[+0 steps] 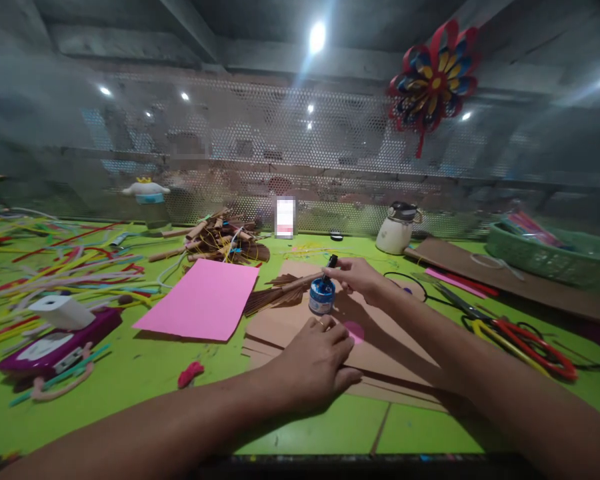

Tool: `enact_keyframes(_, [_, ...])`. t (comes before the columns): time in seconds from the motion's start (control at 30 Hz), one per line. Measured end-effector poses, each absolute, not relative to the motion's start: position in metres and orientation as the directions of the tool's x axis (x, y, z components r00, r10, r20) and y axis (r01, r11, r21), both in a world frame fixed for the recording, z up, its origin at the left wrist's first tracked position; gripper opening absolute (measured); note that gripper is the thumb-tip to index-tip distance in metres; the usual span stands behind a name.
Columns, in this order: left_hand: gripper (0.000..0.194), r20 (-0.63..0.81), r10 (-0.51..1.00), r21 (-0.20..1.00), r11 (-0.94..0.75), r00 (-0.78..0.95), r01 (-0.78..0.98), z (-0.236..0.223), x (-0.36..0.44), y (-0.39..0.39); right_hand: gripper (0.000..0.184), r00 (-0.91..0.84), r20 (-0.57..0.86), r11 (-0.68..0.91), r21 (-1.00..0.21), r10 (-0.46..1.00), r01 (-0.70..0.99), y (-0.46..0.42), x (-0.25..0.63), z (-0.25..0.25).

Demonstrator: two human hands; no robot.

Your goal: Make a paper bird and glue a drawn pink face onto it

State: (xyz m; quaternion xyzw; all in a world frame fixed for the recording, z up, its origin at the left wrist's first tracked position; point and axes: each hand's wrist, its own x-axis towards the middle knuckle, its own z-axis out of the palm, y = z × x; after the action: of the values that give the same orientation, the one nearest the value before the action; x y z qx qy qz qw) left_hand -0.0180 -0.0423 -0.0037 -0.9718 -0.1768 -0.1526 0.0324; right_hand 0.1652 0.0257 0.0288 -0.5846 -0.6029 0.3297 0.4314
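The hands meet at the centre of the frame: the right hand [357, 277] is closed in a pinch on a black cap [333, 261], while the left hand [315, 363] lies palm down, fingers loosely bent and thumb apart, gripping nothing visible. The green bench [280, 430] spans the frame's lower half. On it, brown cardboard sheets [280, 331] lie stacked at lower centre, under the left hand. Left of centre is a pink sheet [200, 300]; red-handled scissors [550, 353] lie at lower right. The blue jar [322, 299] stands upright on the cardboard at centre, the cap at its mouth. A small pink disc [354, 332] lies on the cardboard just beside the left fingertips.
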Motion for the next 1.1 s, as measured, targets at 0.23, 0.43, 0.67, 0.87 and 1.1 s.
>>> enact_keyframes(0.23, [0.034,0.294,0.346,0.058,-0.937,0.891,0.345,-0.004,-0.019,-0.042,0.029,0.012,0.218,0.200,-0.915,0.976,0.350,0.021,0.155,0.030])
enact_keyframes(0.43, [0.035,0.292,0.372,0.113,-0.928,0.881,0.354,-0.001,-0.023,-0.044,0.023,0.018,0.346,0.313,-0.868,0.938,0.385,0.016,0.157,0.028])
enact_keyframes(0.67, [0.043,0.276,0.388,0.151,-0.921,0.880,0.359,-0.010,-0.022,-0.035,0.019,-0.048,0.356,0.346,-0.853,0.933,0.392,0.024,0.153,0.019])
enact_keyframes(0.87, [0.043,0.279,0.384,0.152,-0.923,0.880,0.355,-0.019,-0.021,-0.029,0.018,-0.026,0.381,0.354,-0.832,0.924,0.427,0.020,0.158,0.028])
enact_keyframes(1.1, [0.037,0.284,0.387,0.153,-0.921,0.877,0.357,-0.016,-0.020,-0.032,0.013,-0.020,0.448,0.392,-0.758,0.894,0.521,0.011,0.159,0.037])
